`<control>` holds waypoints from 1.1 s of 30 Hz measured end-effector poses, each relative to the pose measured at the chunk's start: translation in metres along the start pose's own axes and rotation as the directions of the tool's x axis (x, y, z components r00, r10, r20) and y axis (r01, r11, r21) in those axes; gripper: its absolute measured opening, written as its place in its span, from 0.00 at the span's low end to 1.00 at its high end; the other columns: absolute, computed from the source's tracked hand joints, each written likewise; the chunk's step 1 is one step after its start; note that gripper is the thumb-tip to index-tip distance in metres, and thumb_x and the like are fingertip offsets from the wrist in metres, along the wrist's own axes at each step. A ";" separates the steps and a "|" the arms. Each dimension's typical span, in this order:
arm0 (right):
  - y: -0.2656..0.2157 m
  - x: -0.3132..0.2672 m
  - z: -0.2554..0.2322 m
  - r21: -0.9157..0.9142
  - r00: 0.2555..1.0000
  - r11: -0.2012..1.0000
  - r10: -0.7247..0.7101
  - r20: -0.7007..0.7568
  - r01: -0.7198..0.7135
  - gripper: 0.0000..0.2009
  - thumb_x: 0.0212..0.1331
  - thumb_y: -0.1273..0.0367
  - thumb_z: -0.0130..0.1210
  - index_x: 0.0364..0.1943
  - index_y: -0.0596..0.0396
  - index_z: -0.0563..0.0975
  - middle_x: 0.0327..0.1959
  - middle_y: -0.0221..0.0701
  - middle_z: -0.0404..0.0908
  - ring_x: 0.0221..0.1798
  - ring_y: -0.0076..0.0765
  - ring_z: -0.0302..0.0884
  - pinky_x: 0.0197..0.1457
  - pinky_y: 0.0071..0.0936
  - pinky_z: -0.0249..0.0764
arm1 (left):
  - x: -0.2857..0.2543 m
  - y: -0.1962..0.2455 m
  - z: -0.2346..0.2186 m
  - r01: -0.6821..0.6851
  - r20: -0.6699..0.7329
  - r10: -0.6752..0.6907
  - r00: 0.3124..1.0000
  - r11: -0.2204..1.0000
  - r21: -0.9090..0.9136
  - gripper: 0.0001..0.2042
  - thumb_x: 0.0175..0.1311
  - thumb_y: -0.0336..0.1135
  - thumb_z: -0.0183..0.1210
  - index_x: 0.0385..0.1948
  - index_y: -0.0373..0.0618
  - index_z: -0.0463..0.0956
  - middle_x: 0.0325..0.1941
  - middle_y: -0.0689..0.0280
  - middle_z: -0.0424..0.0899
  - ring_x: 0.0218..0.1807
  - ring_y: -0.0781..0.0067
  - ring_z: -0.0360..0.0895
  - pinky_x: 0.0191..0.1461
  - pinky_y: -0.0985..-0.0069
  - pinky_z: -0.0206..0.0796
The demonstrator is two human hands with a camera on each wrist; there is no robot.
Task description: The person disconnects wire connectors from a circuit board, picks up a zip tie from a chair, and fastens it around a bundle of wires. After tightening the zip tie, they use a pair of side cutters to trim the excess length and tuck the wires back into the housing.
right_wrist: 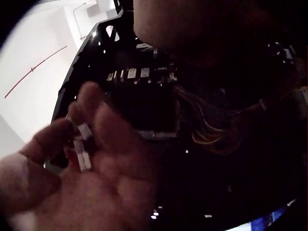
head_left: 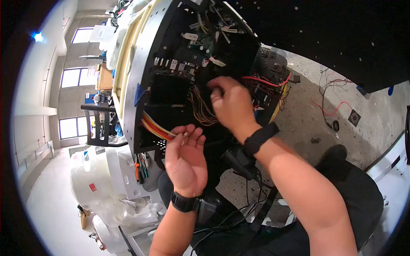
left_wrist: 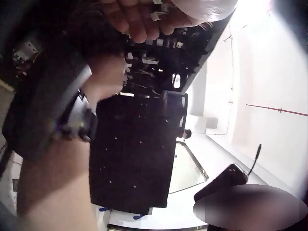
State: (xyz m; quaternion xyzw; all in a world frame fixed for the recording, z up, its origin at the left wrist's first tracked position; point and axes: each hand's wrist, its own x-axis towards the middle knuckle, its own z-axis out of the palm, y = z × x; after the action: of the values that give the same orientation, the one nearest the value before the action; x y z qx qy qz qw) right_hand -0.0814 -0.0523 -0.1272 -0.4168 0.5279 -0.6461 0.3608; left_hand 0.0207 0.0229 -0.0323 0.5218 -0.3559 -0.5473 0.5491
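Observation:
My left hand (head_left: 188,164) is palm up at the lower edge of a black equipment case (head_left: 171,91). Its thumb and fingers pinch the ends of a flat bundle of white, yellow, orange and red wires (head_left: 156,129). Small white connectors (right_wrist: 84,161) show between those fingers in the right wrist view. My right hand (head_left: 235,104) reaches inside the case with bent fingers, beside a looped harness of thin brown and yellow wires (head_left: 203,112). I cannot tell whether the right fingertips hold anything.
Above the hands, a circuit board (head_left: 200,45) and a row of connectors (head_left: 175,65) sit in the case. A red cable (head_left: 267,81) runs right of the right hand. A black panel (head_left: 333,38) overhangs the upper right. Loose wires and a small fan (head_left: 353,118) lie on the floor.

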 end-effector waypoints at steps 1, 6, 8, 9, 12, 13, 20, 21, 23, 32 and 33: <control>-0.003 -0.004 0.002 -0.022 0.997 0.996 -0.081 0.018 0.081 0.10 0.49 0.71 0.50 0.34 0.56 0.78 0.36 0.42 0.79 0.40 0.49 0.76 0.47 0.40 0.72 | -0.007 0.005 0.005 0.019 0.026 -0.016 1.000 0.997 -0.080 0.07 0.61 0.33 0.49 0.39 0.45 0.71 0.40 0.65 0.76 0.46 0.68 0.72 0.52 0.70 0.63; -0.020 -0.016 0.019 0.108 0.964 0.976 -0.206 0.169 0.190 0.11 0.48 0.75 0.48 0.37 0.55 0.77 0.35 0.41 0.79 0.41 0.48 0.76 0.46 0.39 0.72 | -0.033 0.038 0.023 0.095 0.309 0.008 0.951 0.944 -0.317 0.10 0.65 0.31 0.44 0.44 0.43 0.70 0.35 0.69 0.74 0.39 0.78 0.70 0.48 0.73 0.62; -0.027 -0.020 0.026 0.073 0.945 0.968 -0.251 0.209 0.241 0.12 0.48 0.75 0.48 0.39 0.54 0.77 0.37 0.40 0.79 0.41 0.47 0.76 0.47 0.39 0.72 | -0.042 0.052 0.032 0.095 0.227 -0.003 0.974 0.913 -0.397 0.10 0.65 0.32 0.43 0.45 0.44 0.70 0.33 0.71 0.73 0.35 0.78 0.68 0.45 0.74 0.60; -0.030 -0.021 0.027 0.089 0.948 0.969 -0.245 0.203 0.231 0.12 0.48 0.75 0.48 0.39 0.54 0.77 0.37 0.40 0.79 0.41 0.47 0.76 0.47 0.39 0.72 | -0.045 0.057 0.034 0.087 0.145 -0.016 0.989 0.865 -0.495 0.11 0.65 0.32 0.43 0.45 0.45 0.69 0.31 0.72 0.72 0.31 0.78 0.66 0.42 0.75 0.59; -0.039 -0.020 0.030 0.116 0.904 0.964 -0.264 0.335 0.239 0.13 0.49 0.74 0.48 0.39 0.54 0.77 0.38 0.39 0.79 0.42 0.47 0.76 0.48 0.38 0.73 | -0.047 0.069 0.031 0.092 0.175 -0.004 0.985 0.862 -0.498 0.13 0.68 0.35 0.42 0.49 0.44 0.68 0.35 0.72 0.77 0.36 0.80 0.72 0.45 0.76 0.60; -0.042 -0.020 0.032 0.151 0.900 0.970 -0.233 0.368 0.190 0.13 0.49 0.74 0.48 0.40 0.53 0.77 0.38 0.39 0.79 0.42 0.48 0.76 0.48 0.39 0.72 | -0.047 0.072 0.030 0.096 0.188 0.008 0.982 0.837 -0.538 0.13 0.69 0.36 0.41 0.50 0.44 0.67 0.37 0.72 0.78 0.39 0.80 0.74 0.46 0.76 0.61; -0.059 -0.002 0.028 0.440 0.601 0.630 0.054 0.797 -0.640 0.15 0.61 0.63 0.48 0.42 0.59 0.77 0.34 0.38 0.82 0.38 0.32 0.79 0.42 0.27 0.74 | -0.045 0.055 0.030 0.130 0.173 -0.087 0.981 0.958 -0.256 0.13 0.71 0.38 0.39 0.51 0.48 0.68 0.38 0.73 0.78 0.34 0.79 0.71 0.43 0.75 0.59; -0.059 -0.001 0.027 0.442 0.601 0.625 0.055 0.797 -0.643 0.15 0.61 0.63 0.48 0.42 0.59 0.77 0.34 0.38 0.82 0.38 0.32 0.79 0.42 0.27 0.74 | -0.045 0.051 0.028 0.132 0.170 -0.091 0.981 0.959 -0.252 0.13 0.71 0.38 0.39 0.51 0.48 0.68 0.38 0.73 0.78 0.34 0.79 0.71 0.43 0.75 0.59; -0.057 -0.001 0.024 0.455 0.495 0.389 0.001 0.869 -0.801 0.18 0.63 0.59 0.47 0.41 0.62 0.77 0.34 0.35 0.82 0.36 0.25 0.78 0.40 0.22 0.73 | -0.042 0.045 0.022 0.148 0.145 -0.114 0.983 0.958 -0.247 0.12 0.71 0.37 0.38 0.49 0.49 0.68 0.37 0.73 0.78 0.31 0.79 0.68 0.41 0.75 0.58; -0.064 0.002 0.019 0.434 0.399 0.527 -0.187 0.898 -0.731 0.16 0.61 0.60 0.50 0.39 0.61 0.78 0.34 0.32 0.81 0.32 0.23 0.75 0.36 0.20 0.70 | -0.039 0.048 0.011 0.198 0.128 -0.190 0.973 0.979 -0.048 0.10 0.70 0.34 0.41 0.46 0.46 0.68 0.35 0.70 0.74 0.31 0.79 0.67 0.38 0.79 0.60; -0.064 0.004 0.015 0.435 0.401 0.528 -0.186 0.897 -0.729 0.16 0.61 0.60 0.50 0.39 0.61 0.78 0.34 0.32 0.81 0.32 0.23 0.75 0.36 0.20 0.70 | -0.038 0.048 0.010 0.201 0.044 -0.203 0.978 0.978 0.050 0.09 0.70 0.33 0.42 0.46 0.44 0.68 0.36 0.68 0.74 0.31 0.78 0.67 0.37 0.80 0.61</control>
State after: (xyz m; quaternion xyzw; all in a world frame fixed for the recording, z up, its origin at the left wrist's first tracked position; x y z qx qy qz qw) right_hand -0.0709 -0.0497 -0.0620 -0.3639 -0.0195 -0.4100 0.8361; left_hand 0.0168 0.0514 0.0224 0.5540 -0.3265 -0.6048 0.4698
